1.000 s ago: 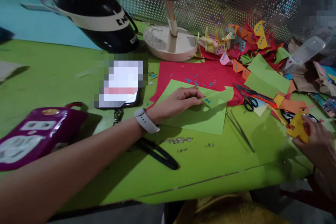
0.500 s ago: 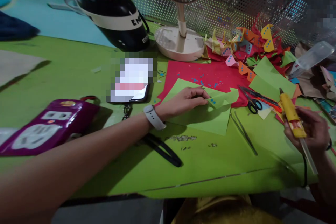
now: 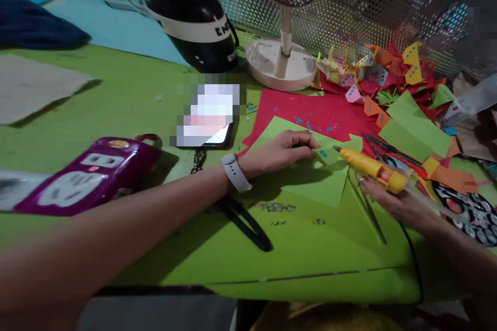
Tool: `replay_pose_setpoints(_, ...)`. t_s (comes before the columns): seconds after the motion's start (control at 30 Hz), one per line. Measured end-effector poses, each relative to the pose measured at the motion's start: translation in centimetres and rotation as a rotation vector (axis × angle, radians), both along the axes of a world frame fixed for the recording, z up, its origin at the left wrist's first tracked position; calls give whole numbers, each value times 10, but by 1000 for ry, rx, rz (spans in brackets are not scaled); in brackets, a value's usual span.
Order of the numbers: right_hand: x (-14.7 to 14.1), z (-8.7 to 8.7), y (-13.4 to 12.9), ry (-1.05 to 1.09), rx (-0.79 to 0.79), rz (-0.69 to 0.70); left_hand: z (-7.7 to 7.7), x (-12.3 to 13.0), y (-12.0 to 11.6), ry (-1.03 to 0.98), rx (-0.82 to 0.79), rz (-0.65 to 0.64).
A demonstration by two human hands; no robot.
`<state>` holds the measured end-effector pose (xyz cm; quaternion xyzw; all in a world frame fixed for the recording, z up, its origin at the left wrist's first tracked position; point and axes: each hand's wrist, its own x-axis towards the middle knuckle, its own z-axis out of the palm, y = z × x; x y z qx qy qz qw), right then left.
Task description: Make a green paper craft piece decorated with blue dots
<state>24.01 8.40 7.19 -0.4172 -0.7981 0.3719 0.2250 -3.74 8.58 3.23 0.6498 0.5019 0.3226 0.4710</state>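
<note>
My left hand [image 3: 281, 152], with a white band on its wrist, pinches a small green paper cutout [image 3: 333, 150] that carries blue dots. Beneath it lies a larger green paper sheet [image 3: 306, 186], partly over a red sheet [image 3: 277, 108] strewn with blue bits. A yellow glue gun [image 3: 367, 165] is gripped in my right hand [image 3: 392, 201], its nozzle pointing left close to the cutout. Whether the nozzle touches the paper I cannot tell. Tweezers [image 3: 370, 212] rest between the green sheet and my right hand. Dark-bladed scissors [image 3: 382, 152] lie behind the glue gun.
A phone [image 3: 221, 137] with a blurred screen and a purple power strip [image 3: 104, 165] lie to the left. Behind stand a black flask [image 3: 198, 36] and a white fan [image 3: 258, 64]. Colourful dotted paper pieces [image 3: 411, 62] are heaped at the back right. A black strap loop [image 3: 248, 227] lies in front.
My right hand has brought the glue gun in from the right, turning its nozzle left toward the green cutout. My left hand keeps its pinch. The view has shifted slightly left.
</note>
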Motion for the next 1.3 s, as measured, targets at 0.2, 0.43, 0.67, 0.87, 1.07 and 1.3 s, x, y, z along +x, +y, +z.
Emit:
replay_pose_setpoints(0.2, -8, -10, -1, -72, -44, 135, 2, -1, -1, 16, 2, -12)
replay_pose_setpoints(0.43, -4, -11, 1, -69, -28, 126, 4, 0, -2, -2, -18, -6)
replay_pose_setpoints(0.67, -4, -15, -1, -56, 26, 135, 3, 0, -2, 2, -24, 9)
replay_pose_setpoints(0.87, -4, -17, -2, -45, 59, 138, 3, 0, -2, -2, -23, 13)
replay_pose_setpoints(1.07, -4, -18, -3, -29, 57, 127, 2, 0, -1, -3, -18, 3)
replay_pose_setpoints(1.3, -5, -19, -3, -32, 21, 106, 3, 0, -1, 9, -16, 6)
